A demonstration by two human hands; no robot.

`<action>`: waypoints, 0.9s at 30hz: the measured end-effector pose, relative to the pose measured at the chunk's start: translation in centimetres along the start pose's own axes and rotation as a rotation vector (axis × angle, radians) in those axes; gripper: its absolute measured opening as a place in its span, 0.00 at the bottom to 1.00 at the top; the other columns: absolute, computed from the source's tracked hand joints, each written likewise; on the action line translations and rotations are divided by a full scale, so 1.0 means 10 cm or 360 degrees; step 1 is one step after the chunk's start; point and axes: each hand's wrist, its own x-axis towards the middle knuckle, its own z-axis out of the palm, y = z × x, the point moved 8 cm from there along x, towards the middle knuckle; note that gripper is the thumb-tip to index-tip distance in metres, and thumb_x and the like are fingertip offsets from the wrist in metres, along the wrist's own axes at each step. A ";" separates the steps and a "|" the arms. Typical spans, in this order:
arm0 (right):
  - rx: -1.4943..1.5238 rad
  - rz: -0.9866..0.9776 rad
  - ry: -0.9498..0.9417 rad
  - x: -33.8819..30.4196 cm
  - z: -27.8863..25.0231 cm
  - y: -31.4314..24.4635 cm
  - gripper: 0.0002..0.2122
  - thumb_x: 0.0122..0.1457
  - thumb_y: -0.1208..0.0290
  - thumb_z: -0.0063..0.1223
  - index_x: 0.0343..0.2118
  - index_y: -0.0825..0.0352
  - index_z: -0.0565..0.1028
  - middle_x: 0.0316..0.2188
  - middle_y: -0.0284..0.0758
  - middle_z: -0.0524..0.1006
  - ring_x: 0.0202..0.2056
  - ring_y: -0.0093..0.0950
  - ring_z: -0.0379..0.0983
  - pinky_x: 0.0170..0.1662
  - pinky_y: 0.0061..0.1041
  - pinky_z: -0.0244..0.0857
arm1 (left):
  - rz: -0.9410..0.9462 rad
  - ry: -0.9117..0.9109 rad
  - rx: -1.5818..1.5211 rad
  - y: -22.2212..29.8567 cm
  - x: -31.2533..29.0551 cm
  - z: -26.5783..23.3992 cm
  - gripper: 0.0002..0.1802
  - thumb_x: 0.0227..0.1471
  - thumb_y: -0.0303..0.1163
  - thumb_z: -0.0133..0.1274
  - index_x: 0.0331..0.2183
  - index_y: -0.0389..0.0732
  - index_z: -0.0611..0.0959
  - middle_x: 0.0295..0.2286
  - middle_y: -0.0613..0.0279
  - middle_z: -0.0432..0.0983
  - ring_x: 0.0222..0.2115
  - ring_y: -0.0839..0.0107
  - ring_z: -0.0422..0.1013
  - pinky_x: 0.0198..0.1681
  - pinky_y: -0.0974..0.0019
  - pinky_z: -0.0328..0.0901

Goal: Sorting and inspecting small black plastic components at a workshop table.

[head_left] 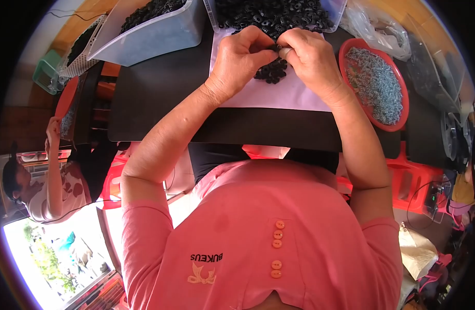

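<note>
My left hand (241, 58) and my right hand (311, 61) meet over a pink cloth (279, 98) at the table's far side. Thumb and forefinger are pinched together on each, and between the fingertips is a small black part (278, 47), mostly hidden by them. Just below the hands lies a small heap of black, curled plastic-looking parts (272, 72). Beyond them stands a clear bin (210, 14) filled with many more of these black parts (279, 14). A ring or band shows on a finger of my right hand.
A red oval basin (346, 51) of small bluish-silver pieces (374, 85) sits at right, near clear plastic bags (377, 33). Left stands another translucent bin (155, 44) with black parts. The dark table (160, 98) runs underneath. At far left another person's hand (52, 132) holds a red basin (67, 98).
</note>
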 end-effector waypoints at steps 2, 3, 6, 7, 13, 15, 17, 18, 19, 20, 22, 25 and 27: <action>-0.0033 -0.0041 0.0042 0.01 -0.04 -0.02 0.07 0.46 0.78 0.57 0.27 0.64 0.70 0.24 0.32 0.75 0.31 0.35 0.74 0.33 0.36 0.64 | -0.0024 0.0002 -0.0026 0.03 0.03 0.01 0.08 0.46 0.24 0.61 0.33 0.35 0.81 0.25 0.66 0.78 0.24 0.82 0.70 0.27 0.77 0.66; -0.0036 -0.0046 0.0041 0.02 -0.05 -0.02 0.07 0.46 0.78 0.57 0.27 0.64 0.70 0.24 0.32 0.75 0.31 0.35 0.74 0.33 0.36 0.64 | -0.0051 0.0001 -0.0049 0.04 0.04 0.02 0.08 0.47 0.24 0.61 0.32 0.35 0.81 0.25 0.66 0.78 0.23 0.82 0.70 0.24 0.77 0.65; -0.0046 -0.0059 0.0109 0.02 -0.09 -0.01 0.07 0.47 0.79 0.56 0.28 0.64 0.72 0.24 0.34 0.75 0.31 0.36 0.74 0.33 0.36 0.66 | -0.0214 0.0024 -0.0273 0.01 0.06 0.08 0.07 0.48 0.25 0.61 0.32 0.35 0.81 0.24 0.64 0.78 0.20 0.82 0.69 0.21 0.76 0.64; 0.0048 -0.0014 0.0163 0.00 -0.10 0.04 0.07 0.47 0.80 0.55 0.30 0.65 0.73 0.25 0.34 0.76 0.30 0.35 0.75 0.33 0.35 0.67 | -0.0209 0.0026 -0.0276 0.01 0.07 0.10 0.07 0.48 0.25 0.61 0.32 0.35 0.81 0.24 0.64 0.78 0.20 0.82 0.69 0.21 0.76 0.64; 0.0495 0.0335 0.0158 0.00 -0.08 0.12 0.09 0.48 0.84 0.53 0.33 0.67 0.77 0.26 0.36 0.76 0.26 0.33 0.75 0.28 0.28 0.67 | -0.0329 0.0124 -0.0766 -0.13 0.01 0.12 0.07 0.49 0.23 0.60 0.32 0.32 0.80 0.24 0.60 0.78 0.19 0.78 0.70 0.20 0.75 0.63; 0.0528 0.0356 0.0142 0.00 -0.08 0.11 0.09 0.49 0.85 0.53 0.33 0.67 0.77 0.26 0.36 0.76 0.26 0.32 0.74 0.28 0.27 0.66 | -0.0335 0.0106 -0.0764 -0.15 0.00 0.12 0.08 0.49 0.23 0.60 0.33 0.32 0.80 0.24 0.59 0.78 0.19 0.77 0.70 0.20 0.74 0.63; 0.0572 0.0347 0.0093 0.00 -0.06 0.10 0.09 0.49 0.85 0.54 0.33 0.67 0.78 0.27 0.36 0.76 0.26 0.33 0.74 0.28 0.27 0.66 | -0.0341 0.0097 -0.0753 -0.18 -0.01 0.11 0.07 0.49 0.23 0.60 0.33 0.32 0.80 0.24 0.60 0.78 0.19 0.77 0.70 0.20 0.74 0.63; 0.0573 0.0347 0.0086 0.01 -0.05 0.09 0.09 0.49 0.85 0.54 0.33 0.67 0.78 0.27 0.36 0.76 0.26 0.33 0.74 0.28 0.27 0.66 | -0.0344 0.0085 -0.0738 -0.19 -0.01 0.11 0.07 0.49 0.23 0.60 0.33 0.32 0.80 0.24 0.60 0.78 0.19 0.77 0.70 0.20 0.74 0.63; 0.0529 0.0300 0.0085 0.02 -0.05 0.06 0.09 0.48 0.85 0.54 0.33 0.67 0.78 0.27 0.36 0.76 0.27 0.34 0.74 0.29 0.28 0.66 | -0.0347 0.0090 -0.0743 -0.20 -0.01 0.10 0.07 0.49 0.23 0.60 0.33 0.32 0.80 0.24 0.60 0.78 0.19 0.77 0.70 0.20 0.74 0.63; 0.0484 0.0257 0.0082 0.02 -0.05 0.04 0.10 0.47 0.85 0.54 0.33 0.67 0.78 0.27 0.35 0.76 0.28 0.34 0.74 0.30 0.29 0.67 | -0.0334 0.0074 -0.0690 -0.18 -0.01 0.10 0.07 0.49 0.23 0.60 0.32 0.32 0.80 0.23 0.60 0.77 0.19 0.77 0.70 0.20 0.74 0.63; 0.0342 0.0144 0.0071 0.02 -0.03 0.05 0.11 0.46 0.85 0.54 0.34 0.66 0.78 0.27 0.35 0.76 0.29 0.34 0.74 0.31 0.30 0.67 | -0.0328 0.0061 -0.0643 -0.17 -0.01 0.09 0.07 0.49 0.23 0.60 0.32 0.32 0.80 0.23 0.61 0.77 0.19 0.77 0.70 0.20 0.74 0.63; 0.0097 -0.0069 0.0092 0.03 -0.04 -0.04 0.14 0.44 0.84 0.54 0.36 0.64 0.78 0.26 0.34 0.76 0.30 0.34 0.74 0.34 0.31 0.67 | -0.0357 0.0042 -0.0649 -0.18 -0.02 0.10 0.07 0.48 0.23 0.59 0.32 0.31 0.80 0.23 0.61 0.77 0.19 0.78 0.69 0.20 0.73 0.63; -0.0002 -0.0166 0.0117 0.03 -0.03 -0.12 0.15 0.44 0.83 0.54 0.38 0.63 0.78 0.26 0.33 0.76 0.31 0.33 0.74 0.35 0.32 0.66 | -0.0351 0.0029 -0.0654 -0.17 -0.02 0.12 0.07 0.48 0.22 0.59 0.31 0.31 0.80 0.23 0.61 0.76 0.19 0.78 0.69 0.19 0.73 0.62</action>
